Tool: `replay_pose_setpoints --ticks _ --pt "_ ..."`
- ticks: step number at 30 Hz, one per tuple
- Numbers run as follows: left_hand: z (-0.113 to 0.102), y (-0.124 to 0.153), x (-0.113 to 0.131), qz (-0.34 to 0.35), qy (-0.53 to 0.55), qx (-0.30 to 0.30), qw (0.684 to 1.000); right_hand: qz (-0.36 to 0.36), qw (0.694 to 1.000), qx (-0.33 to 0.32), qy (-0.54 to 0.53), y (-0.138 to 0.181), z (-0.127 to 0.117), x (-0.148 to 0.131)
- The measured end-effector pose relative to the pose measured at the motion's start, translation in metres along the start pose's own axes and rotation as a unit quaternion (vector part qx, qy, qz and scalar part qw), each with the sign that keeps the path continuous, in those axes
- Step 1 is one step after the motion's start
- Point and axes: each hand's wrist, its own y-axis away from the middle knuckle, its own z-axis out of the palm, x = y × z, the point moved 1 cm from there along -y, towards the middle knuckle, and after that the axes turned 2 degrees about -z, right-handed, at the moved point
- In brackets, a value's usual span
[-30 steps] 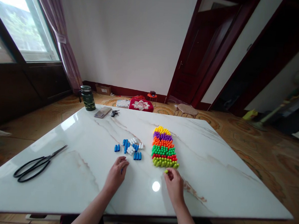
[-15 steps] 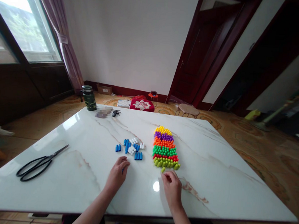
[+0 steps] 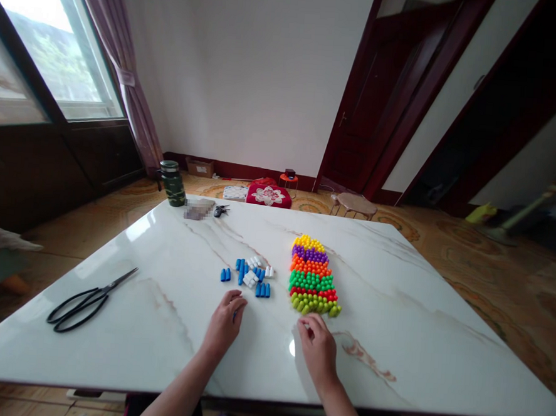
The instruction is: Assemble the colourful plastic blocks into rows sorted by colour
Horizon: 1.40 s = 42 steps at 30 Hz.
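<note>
Near the front middle of the table, my left hand is curled, its fingertips just below the loose blue pieces and white pieces. Whatever may be inside that curl is hidden. To the right, my right hand has thumb and fingers drawn together, with nothing visible between them. It rests just below a row of olive-green pieces, apart from them. Beyond that row lie bands of small bead-like red pieces, green pieces, orange pieces, purple pieces and yellow pieces.
Long-bladed black scissors lie at the left of the white marbled table. A camouflage flask, a blurred-out item and small dark pliers or cutters stand or lie along the far left edge.
My right hand has drawn slightly left and away from an olive-green piece at its fingertips; that piece now sits against the row. The whole view has shifted a little.
</note>
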Motion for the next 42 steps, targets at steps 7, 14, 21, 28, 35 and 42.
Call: replay_pose_setpoints --ticks 7,14,21,28,35,42 --pt "-0.007 -0.001 0.007 -0.077 0.103 -0.004 0.992 -0.055 0.985 -0.163 -0.026 -0.003 0.035 -0.047" --pt "-0.008 -0.014 0.032 -0.402 0.517 0.045 0.754 -0.12 0.978 -0.17 -0.018 -0.001 0.045 -0.053" --pt "0.004 -0.008 0.066 -0.408 0.783 -0.007 0.469 -0.181 0.967 -0.158 -0.083 0.003 0.045 -0.051" --pt "0.006 0.002 0.065 -0.363 0.679 -0.072 0.634 -0.14 0.969 -0.189 -0.074 -0.002 0.048 -0.051" --pt "0.027 0.007 0.07 -0.344 0.581 -0.129 0.726 -0.08 0.984 -0.141 -0.077 -0.005 0.048 -0.052" --pt "0.019 0.0 0.05 -0.25 0.339 -0.011 0.907 0.093 0.973 -0.061 -0.2 -0.008 0.049 -0.036"
